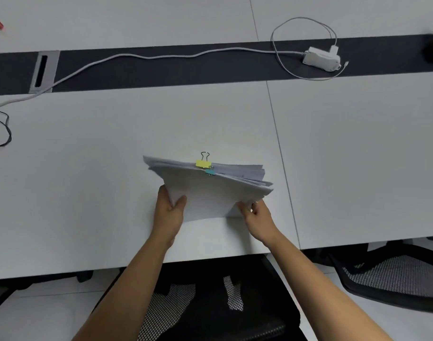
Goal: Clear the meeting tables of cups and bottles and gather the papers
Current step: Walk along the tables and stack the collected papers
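Black mesh office chair (210,303) sits tucked under the near edge of the pale grey desk (87,168), and two bare forearms reach over it. Left hand (170,210) grips the near-left corner of the thick stack of white papers (210,190), with the thumb on top and the fingers curled beneath. Right hand (257,215) pinches the near-right corner, its fingers curled round the sheets. The stack is close to the desk's near edge, roughly midway along it. A yellow binder clip (203,163) and a small teal binder clip (210,172) sit on its far side, and the sheets fan unevenly at the right. I cannot tell whether the far edge touches the desk.

Gathering the papers looks to be the step in hand. No cups or bottles are clearly visible on this stretch. Next the loose sheets probably need squaring before the stack is carried away level, so nothing slips out.

Well back, a white power adapter (321,57) and its white cable (136,56) lie along the dark centre strip (161,67).
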{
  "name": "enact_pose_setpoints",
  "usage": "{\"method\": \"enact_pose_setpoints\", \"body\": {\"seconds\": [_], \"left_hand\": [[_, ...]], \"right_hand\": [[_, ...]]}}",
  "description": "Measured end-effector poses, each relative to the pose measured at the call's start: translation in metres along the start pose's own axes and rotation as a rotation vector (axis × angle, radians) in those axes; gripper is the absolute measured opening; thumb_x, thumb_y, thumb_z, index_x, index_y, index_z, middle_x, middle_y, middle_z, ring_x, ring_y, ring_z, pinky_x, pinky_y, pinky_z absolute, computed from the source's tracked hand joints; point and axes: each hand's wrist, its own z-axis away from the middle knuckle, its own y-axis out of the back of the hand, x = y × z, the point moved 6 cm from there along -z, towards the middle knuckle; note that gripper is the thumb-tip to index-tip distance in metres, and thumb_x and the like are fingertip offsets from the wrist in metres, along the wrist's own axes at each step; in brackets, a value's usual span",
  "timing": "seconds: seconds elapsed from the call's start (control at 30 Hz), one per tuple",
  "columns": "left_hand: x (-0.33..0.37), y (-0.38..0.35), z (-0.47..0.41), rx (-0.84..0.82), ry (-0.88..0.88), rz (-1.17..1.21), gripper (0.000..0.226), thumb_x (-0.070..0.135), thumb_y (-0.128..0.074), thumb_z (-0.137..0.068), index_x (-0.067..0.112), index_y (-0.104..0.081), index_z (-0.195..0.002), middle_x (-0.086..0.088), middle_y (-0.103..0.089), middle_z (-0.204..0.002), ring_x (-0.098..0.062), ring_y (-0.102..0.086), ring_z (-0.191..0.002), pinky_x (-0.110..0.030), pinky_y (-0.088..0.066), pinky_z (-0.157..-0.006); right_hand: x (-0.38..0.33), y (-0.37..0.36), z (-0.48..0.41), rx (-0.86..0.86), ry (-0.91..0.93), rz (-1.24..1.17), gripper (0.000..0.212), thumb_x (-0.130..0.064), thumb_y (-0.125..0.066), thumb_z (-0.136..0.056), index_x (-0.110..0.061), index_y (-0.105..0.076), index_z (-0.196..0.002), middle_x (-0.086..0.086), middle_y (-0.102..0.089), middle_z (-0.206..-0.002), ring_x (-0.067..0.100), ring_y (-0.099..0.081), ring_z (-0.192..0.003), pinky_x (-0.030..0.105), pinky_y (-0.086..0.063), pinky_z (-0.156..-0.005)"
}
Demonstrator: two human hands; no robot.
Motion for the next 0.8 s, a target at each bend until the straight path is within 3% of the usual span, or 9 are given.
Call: {"method": "enact_pose_setpoints", "body": {"seconds": [0.13,0.23,0.3,0.37,0.5,0.57,0.67,0.8], "left_hand": [[0.005,-0.011,0.012,0.044,-0.022,-0.034,0.024,0.008,-0.046,-0.102,0.026,-0.050,-0.118,0.008,-0.062,-0.114,-0.012,-0.060,-0.105,-0.024,-0.045,-0.091],[0.002,-0.018,0.021,0.054,-0.001,-0.117,0.035,0.018,-0.044,-0.104,0.016,-0.043,-0.139,0.000,-0.057,-0.132,-0.019,-0.055,-0.119,-0.032,-0.042,-0.105],[0.005,-0.017,0.026,0.077,0.026,-0.111,0.030,0.021,-0.044,-0.104,0.016,-0.045,-0.134,0.000,-0.059,-0.130,-0.022,-0.056,-0.121,-0.036,-0.043,-0.105],[0.018,-0.013,0.034,0.062,-0.008,-0.124,0.018,0.018,-0.044,-0.104,0.025,-0.048,-0.120,0.009,-0.060,-0.115,-0.017,-0.058,-0.111,-0.029,-0.044,-0.095],[0.040,-0.009,0.065,-0.074,-0.086,-0.184,0.020,0.021,-0.050,-0.102,0.027,-0.054,-0.121,0.017,-0.064,-0.109,-0.003,-0.063,-0.101,-0.014,-0.046,-0.078],[0.041,-0.008,0.085,-0.118,-0.099,-0.190,0.023,0.023,-0.051,-0.102,0.034,-0.053,-0.122,0.016,-0.064,-0.106,0.003,-0.062,-0.094,-0.009,-0.045,-0.075],[0.038,-0.006,0.112,-0.151,-0.146,-0.220,0.025,0.028,-0.051,-0.101,0.041,-0.053,-0.123,0.010,-0.067,-0.109,-0.006,-0.065,-0.098,-0.023,-0.049,-0.087],[0.025,-0.026,0.127,-0.186,-0.182,-0.261,0.023,0.028,-0.051,-0.100,0.036,-0.056,-0.121,0.010,-0.067,-0.110,-0.011,-0.064,-0.105,-0.036,-0.051,-0.093]], "right_hand": [[-0.011,0.003,0.004,0.047,0.063,-0.014,0.032,-0.021,-0.045,-0.105,-0.022,-0.050,-0.137,-0.023,-0.058,-0.119,-0.018,-0.054,-0.106,0.000,-0.038,-0.082],[-0.008,0.003,0.007,0.047,0.051,0.016,0.028,-0.030,-0.047,-0.105,-0.019,-0.054,-0.130,-0.012,-0.064,-0.113,0.007,-0.060,-0.108,0.024,-0.046,-0.090],[-0.010,0.011,0.008,0.079,0.039,0.012,0.024,-0.032,-0.050,-0.103,-0.016,-0.057,-0.119,0.001,-0.068,-0.109,0.022,-0.063,-0.105,0.036,-0.051,-0.089],[-0.022,0.021,0.016,0.077,0.048,-0.006,0.018,-0.031,-0.052,-0.102,-0.022,-0.058,-0.116,-0.005,-0.069,-0.108,0.015,-0.064,-0.102,0.031,-0.052,-0.085],[-0.038,0.045,0.054,0.073,0.054,-0.086,0.014,-0.023,-0.051,-0.103,-0.029,-0.061,-0.111,-0.011,-0.071,-0.106,0.008,-0.068,-0.099,0.017,-0.051,-0.078],[-0.031,0.060,0.081,0.110,0.020,-0.168,0.017,-0.020,-0.051,-0.103,-0.030,-0.062,-0.112,-0.010,-0.074,-0.108,0.010,-0.069,-0.102,0.022,-0.054,-0.085],[-0.006,0.088,0.130,0.281,-0.047,-0.283,0.024,-0.019,-0.054,-0.102,-0.035,-0.062,-0.118,-0.018,-0.073,-0.113,0.004,-0.068,-0.106,0.028,-0.052,-0.093],[0.048,0.126,0.205,0.593,-0.146,-0.374,0.029,-0.016,-0.055,-0.101,-0.031,-0.060,-0.126,-0.014,-0.071,-0.120,0.004,-0.067,-0.108,0.032,-0.051,-0.097]]}}
